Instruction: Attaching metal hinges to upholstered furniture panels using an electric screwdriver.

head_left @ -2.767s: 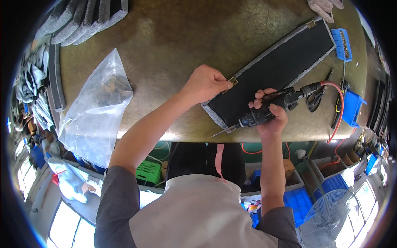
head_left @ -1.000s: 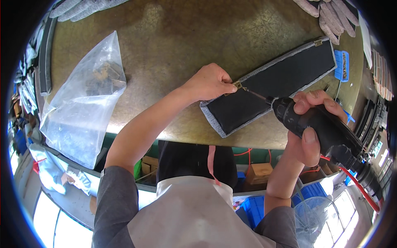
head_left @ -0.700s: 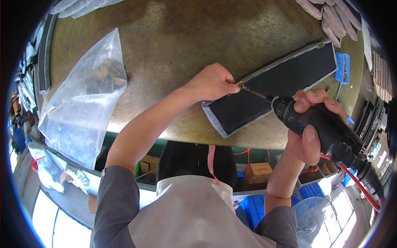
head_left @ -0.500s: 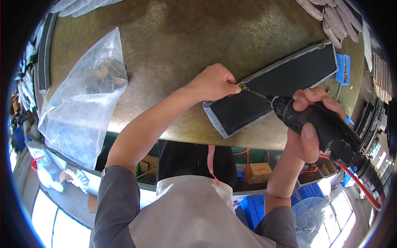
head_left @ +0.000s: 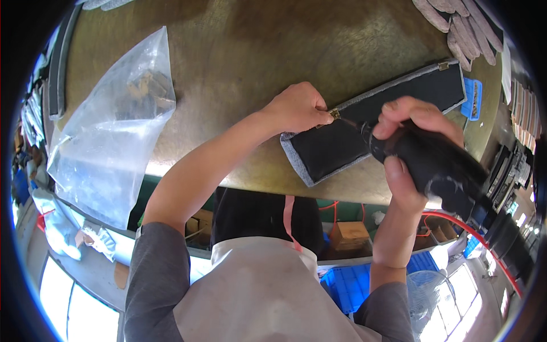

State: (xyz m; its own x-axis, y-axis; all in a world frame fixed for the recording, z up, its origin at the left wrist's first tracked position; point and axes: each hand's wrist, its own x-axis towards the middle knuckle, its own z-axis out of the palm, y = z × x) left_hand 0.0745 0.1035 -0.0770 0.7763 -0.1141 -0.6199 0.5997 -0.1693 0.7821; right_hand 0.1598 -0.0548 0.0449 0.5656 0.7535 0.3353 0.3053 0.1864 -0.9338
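"Lying aslant on the tabletop (head_left: 239,62): long black panel (head_left: 370,105), fuzzy grey edging. How does it handle?"

"Light for its length, I'd judge, and stiff across the flat face. Edging looks soft, should give under pressure. Best hold: the two long edges, clear of the metal."

"What metal?"

"Small brass-coloured bracket (head_left: 335,114) on the far long edge, toward the left end. Second bracket (head_left: 443,66) near the right end. Hard, thin, probably slick; pinch by the outer side, away from the bit."

"Hands?"

"Left hand (head_left: 302,107): thumb and fingers closed in a pinch on the brass-coloured bracket. Right hand (head_left: 409,191): wrapped around a black power driver (head_left: 436,157), thumb one side, fingers across the other. Bit (head_left: 348,121) points at the bracket; too blurred to confirm contact."

"Driver's heft?"

"Likely heavy toward the rear. Mid-barrel grip suits it. Sturdy, by the look."

"Farther out?"

"Blue tray (head_left: 472,98) just beside the panel's right end, grey padded pieces (head_left: 470,34) beyond. Clear plastic bag (head_left: 108,148) well apart at left; limp, slippery, I'd guess."
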